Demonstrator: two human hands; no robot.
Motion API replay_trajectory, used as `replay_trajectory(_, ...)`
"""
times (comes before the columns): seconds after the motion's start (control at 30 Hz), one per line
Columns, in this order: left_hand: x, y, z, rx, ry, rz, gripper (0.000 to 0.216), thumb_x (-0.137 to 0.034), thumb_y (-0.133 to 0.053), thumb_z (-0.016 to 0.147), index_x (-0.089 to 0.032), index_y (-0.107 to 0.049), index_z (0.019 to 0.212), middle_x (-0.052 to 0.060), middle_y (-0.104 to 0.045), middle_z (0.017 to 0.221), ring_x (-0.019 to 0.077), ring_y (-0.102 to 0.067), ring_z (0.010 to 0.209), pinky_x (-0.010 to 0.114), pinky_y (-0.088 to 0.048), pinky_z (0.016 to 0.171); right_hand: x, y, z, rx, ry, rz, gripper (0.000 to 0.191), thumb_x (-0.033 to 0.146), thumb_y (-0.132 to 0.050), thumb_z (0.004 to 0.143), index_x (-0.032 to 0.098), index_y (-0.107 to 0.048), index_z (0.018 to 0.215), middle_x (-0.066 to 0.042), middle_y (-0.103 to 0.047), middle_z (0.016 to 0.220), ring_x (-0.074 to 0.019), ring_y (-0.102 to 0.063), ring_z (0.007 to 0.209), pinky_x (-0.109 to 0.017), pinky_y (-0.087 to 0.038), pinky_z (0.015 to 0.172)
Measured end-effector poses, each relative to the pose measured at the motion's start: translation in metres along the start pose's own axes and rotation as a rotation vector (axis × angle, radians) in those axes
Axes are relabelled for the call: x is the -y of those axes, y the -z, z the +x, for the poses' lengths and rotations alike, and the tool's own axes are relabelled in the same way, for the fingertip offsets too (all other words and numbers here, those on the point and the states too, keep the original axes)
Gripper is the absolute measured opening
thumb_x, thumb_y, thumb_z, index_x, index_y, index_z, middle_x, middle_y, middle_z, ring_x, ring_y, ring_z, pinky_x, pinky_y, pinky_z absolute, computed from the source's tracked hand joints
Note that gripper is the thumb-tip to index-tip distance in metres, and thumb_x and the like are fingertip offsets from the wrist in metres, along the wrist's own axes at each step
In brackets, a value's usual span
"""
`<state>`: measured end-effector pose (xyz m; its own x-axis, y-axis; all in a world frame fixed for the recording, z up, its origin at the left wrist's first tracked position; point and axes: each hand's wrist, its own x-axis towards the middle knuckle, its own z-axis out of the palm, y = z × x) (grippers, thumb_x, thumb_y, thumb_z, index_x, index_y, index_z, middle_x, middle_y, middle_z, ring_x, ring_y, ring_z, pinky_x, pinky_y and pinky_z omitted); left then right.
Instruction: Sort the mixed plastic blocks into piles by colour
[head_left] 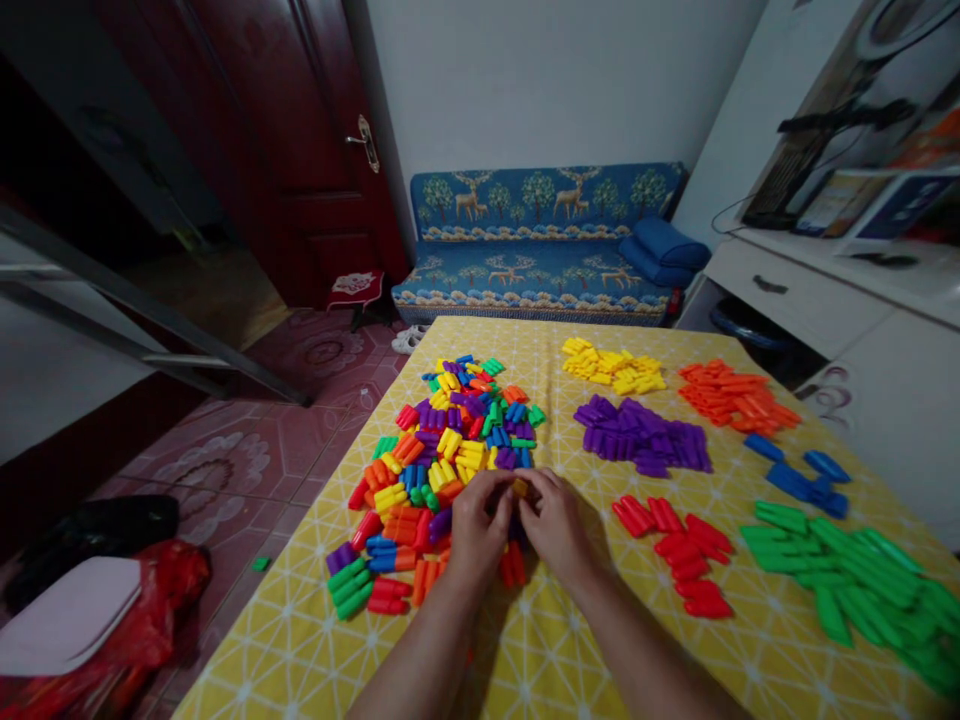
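My left hand [478, 522] and my right hand [556, 522] meet over the near side of the table. The fingertips of both are closed on a small yellow plastic block [520, 487], mostly covered by the fingers. To the left and beyond them spreads a mixed heap of bullet-shaped plastic blocks [450, 446] in several colours. A few red-orange blocks [513, 565] lie just under the hands. On the right, blocks lie grouped by colour: yellow [613, 368], purple [643, 434], orange [735, 396], blue [806, 486], red [682, 550] and green [847, 570].
A yellow patterned cloth [285, 640] covers the table. Past its far edge stands a blue sofa [540, 260] with deer on it. A white cabinet [810, 300] is at the right. One green block [261, 564] lies on the floor near a red plastic bag [172, 590].
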<state>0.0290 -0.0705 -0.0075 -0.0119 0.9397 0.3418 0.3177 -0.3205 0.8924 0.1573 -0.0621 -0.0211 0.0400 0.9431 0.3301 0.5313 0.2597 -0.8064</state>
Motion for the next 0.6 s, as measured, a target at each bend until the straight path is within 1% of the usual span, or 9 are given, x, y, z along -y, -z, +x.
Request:
replay_trajectory(0.07,-0.002,0.0,0.0,-0.006,0.006,-0.01,0.017,-0.018,-0.054,0.088,-0.016,-0.068,0.096,0.006,-0.07,0.092,0.0182,-0.066,0.088,0.029,-0.051,0.081,0.001,-0.001,-0.002,-0.044,0.001,0.071,0.022,0.018,-0.053,0.082,0.025,-0.068,0.097,-0.006,-0.067,0.098,-0.0208,-0.063,0.092,-0.034,-0.053,0.081)
replay_trajectory(0.1,-0.004,0.0,-0.001,-0.013,0.01,-0.017,0.017,-0.019,-0.054,0.089,-0.016,-0.069,0.096,0.006,-0.07,0.092,0.0182,-0.066,0.088,0.029,-0.051,0.08,0.001,0.0,-0.003,-0.074,-0.004,0.106,0.019,0.021,-0.052,0.085,0.024,-0.068,0.094,-0.006,-0.067,0.099,-0.0209,-0.063,0.095,-0.035,-0.053,0.082)
replay_trajectory(0.17,-0.008,0.0,-0.002,-0.033,0.018,-0.03,0.018,-0.022,-0.053,0.09,-0.016,-0.069,0.096,0.006,-0.07,0.092,0.0181,-0.066,0.086,0.028,-0.052,0.077,-0.001,0.002,-0.004,-0.14,-0.032,0.163,0.018,0.027,-0.051,0.088,0.023,-0.068,0.093,-0.008,-0.067,0.099,-0.0208,-0.063,0.095,-0.034,-0.053,0.081)
replay_trajectory(0.23,-0.013,0.001,-0.001,-0.056,0.016,-0.017,0.018,-0.023,-0.053,0.091,-0.017,-0.069,0.097,0.006,-0.07,0.092,0.0178,-0.066,0.084,0.028,-0.052,0.075,-0.005,0.005,-0.004,-0.202,-0.07,0.202,0.018,0.03,-0.052,0.088,0.022,-0.067,0.094,-0.008,-0.067,0.099,-0.0206,-0.063,0.093,-0.033,-0.053,0.079)
replay_trajectory(0.33,-0.02,0.006,0.007,-0.042,-0.036,0.108,0.018,-0.021,-0.053,0.09,-0.019,-0.07,0.096,0.005,-0.071,0.09,0.018,-0.066,0.084,0.028,-0.051,0.075,-0.01,0.005,-0.002,-0.236,-0.092,0.244,0.016,0.027,-0.053,0.088,0.021,-0.066,0.094,-0.008,-0.066,0.099,-0.0201,-0.062,0.094,-0.034,-0.053,0.081)
replay_trajectory(0.47,-0.023,0.018,0.037,0.09,-0.099,0.387,0.021,-0.015,-0.053,0.088,-0.021,-0.072,0.095,0.006,-0.073,0.091,0.021,-0.067,0.088,0.032,-0.051,0.08,-0.014,0.002,-0.001,-0.247,-0.067,0.277,0.016,0.026,-0.053,0.087,0.021,-0.067,0.091,-0.008,-0.066,0.096,-0.0201,-0.062,0.094,-0.035,-0.053,0.083)
replay_trajectory(0.53,-0.02,0.023,0.057,0.187,-0.112,0.541,0.029,-0.009,-0.051,0.085,-0.021,-0.074,0.096,0.007,-0.074,0.096,0.0221,-0.066,0.092,0.033,-0.052,0.083,-0.016,0.001,-0.001,-0.249,-0.069,0.296,0.016,0.027,-0.053,0.087,0.021,-0.067,0.089,-0.008,-0.066,0.096,-0.0201,-0.062,0.092,-0.036,-0.053,0.082)
replay_trajectory(0.6,-0.015,0.025,0.077,0.306,-0.133,0.662,0.041,0.0,-0.048,0.078,-0.023,-0.075,0.1,0.007,-0.074,0.101,0.0223,-0.065,0.098,0.033,-0.051,0.087,-0.019,0.0,-0.002,-0.227,-0.087,0.314,0.016,0.027,-0.053,0.087,0.021,-0.067,0.091,-0.007,-0.065,0.098,-0.0196,-0.063,0.091,-0.035,-0.054,0.079)
